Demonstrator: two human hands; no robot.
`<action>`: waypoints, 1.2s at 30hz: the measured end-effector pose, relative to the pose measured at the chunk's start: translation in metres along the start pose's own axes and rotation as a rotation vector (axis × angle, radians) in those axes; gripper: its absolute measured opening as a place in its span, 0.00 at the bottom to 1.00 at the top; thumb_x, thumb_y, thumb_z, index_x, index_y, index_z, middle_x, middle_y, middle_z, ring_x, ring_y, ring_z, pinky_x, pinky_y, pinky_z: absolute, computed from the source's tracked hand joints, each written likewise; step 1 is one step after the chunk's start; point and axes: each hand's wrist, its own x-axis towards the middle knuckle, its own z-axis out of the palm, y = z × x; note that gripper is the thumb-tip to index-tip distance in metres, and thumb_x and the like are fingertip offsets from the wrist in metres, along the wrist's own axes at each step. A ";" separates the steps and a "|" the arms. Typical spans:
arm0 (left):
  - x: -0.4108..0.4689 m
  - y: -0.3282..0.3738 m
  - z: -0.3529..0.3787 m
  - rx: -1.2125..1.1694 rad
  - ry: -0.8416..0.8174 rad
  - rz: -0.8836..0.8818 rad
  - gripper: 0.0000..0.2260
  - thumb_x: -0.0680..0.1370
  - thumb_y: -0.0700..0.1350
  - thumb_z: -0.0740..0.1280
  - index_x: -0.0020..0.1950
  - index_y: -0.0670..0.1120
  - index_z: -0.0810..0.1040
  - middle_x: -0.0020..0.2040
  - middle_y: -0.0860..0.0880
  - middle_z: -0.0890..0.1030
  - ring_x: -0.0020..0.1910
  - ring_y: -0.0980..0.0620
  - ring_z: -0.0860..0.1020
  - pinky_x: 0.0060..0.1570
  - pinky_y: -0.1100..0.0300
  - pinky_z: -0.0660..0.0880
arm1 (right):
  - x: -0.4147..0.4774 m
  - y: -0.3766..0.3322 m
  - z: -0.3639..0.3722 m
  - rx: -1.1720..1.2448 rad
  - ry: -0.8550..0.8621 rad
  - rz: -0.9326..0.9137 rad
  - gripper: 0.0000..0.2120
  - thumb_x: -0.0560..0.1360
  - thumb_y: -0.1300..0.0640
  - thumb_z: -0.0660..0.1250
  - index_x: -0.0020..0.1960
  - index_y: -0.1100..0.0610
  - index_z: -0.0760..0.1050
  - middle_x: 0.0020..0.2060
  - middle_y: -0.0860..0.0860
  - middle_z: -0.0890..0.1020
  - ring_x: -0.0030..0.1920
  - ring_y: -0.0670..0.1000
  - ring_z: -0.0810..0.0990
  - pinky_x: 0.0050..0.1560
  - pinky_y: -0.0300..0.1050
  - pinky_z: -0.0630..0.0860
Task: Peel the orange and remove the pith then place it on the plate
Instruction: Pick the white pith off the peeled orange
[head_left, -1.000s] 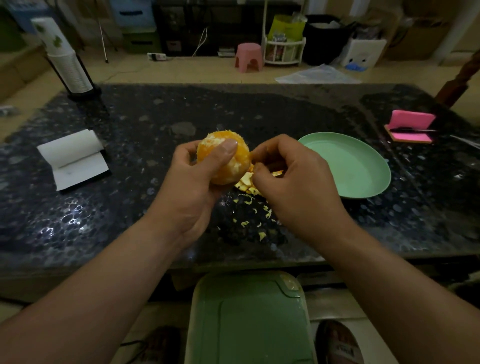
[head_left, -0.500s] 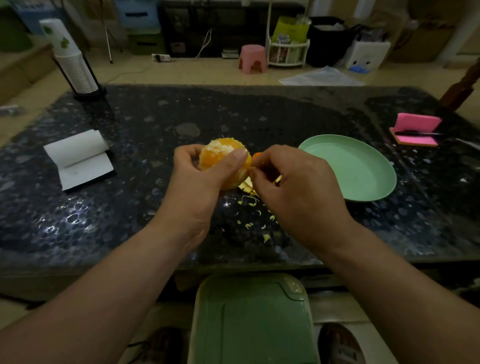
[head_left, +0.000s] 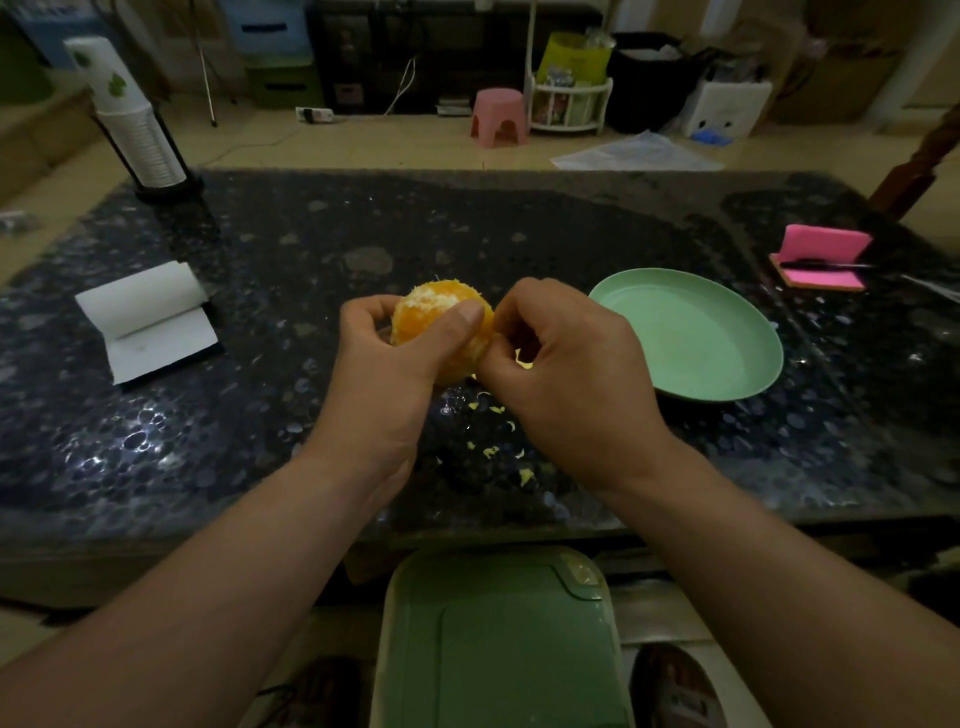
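Above the table (head_left: 260, 467), left fingers (head_left: 462, 317) grip the orange (head_left: 436, 306); right fingers (head_left: 506, 322) pinch it.

A dark speckled table (head_left: 260, 467) carries a stack of paper cups (head_left: 132, 119) in a black holder (head_left: 171, 189) at its far left corner; a white notepad (head_left: 148, 325) lies on the left, top sheet curled back; a pink pad (head_left: 823, 249) with a black pen (head_left: 826, 266) across it sits far right; on the floor beyond stand a pink stool (head_left: 498, 117) and a white rack (head_left: 569, 106) beside it; a green lid (head_left: 498, 644) shows below the near edge.
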 end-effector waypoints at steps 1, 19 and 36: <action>0.000 0.000 0.000 -0.012 -0.001 -0.008 0.32 0.66 0.54 0.82 0.65 0.52 0.72 0.65 0.43 0.81 0.60 0.43 0.85 0.59 0.40 0.83 | 0.000 0.000 0.001 0.026 0.001 0.013 0.09 0.77 0.57 0.73 0.41 0.53 0.75 0.35 0.46 0.76 0.35 0.49 0.74 0.35 0.54 0.74; -0.007 0.009 0.009 -0.134 -0.034 -0.048 0.31 0.69 0.50 0.78 0.68 0.47 0.70 0.65 0.43 0.80 0.57 0.45 0.85 0.61 0.39 0.83 | -0.001 -0.006 -0.001 0.330 0.038 0.238 0.06 0.75 0.60 0.73 0.42 0.55 0.78 0.35 0.49 0.80 0.37 0.50 0.78 0.38 0.49 0.77; 0.003 0.014 -0.004 -0.280 -0.100 -0.085 0.37 0.74 0.49 0.79 0.77 0.39 0.68 0.71 0.37 0.79 0.64 0.39 0.83 0.57 0.43 0.83 | 0.000 -0.006 -0.012 0.580 -0.132 0.426 0.12 0.87 0.60 0.61 0.55 0.51 0.83 0.46 0.48 0.86 0.46 0.49 0.86 0.46 0.52 0.86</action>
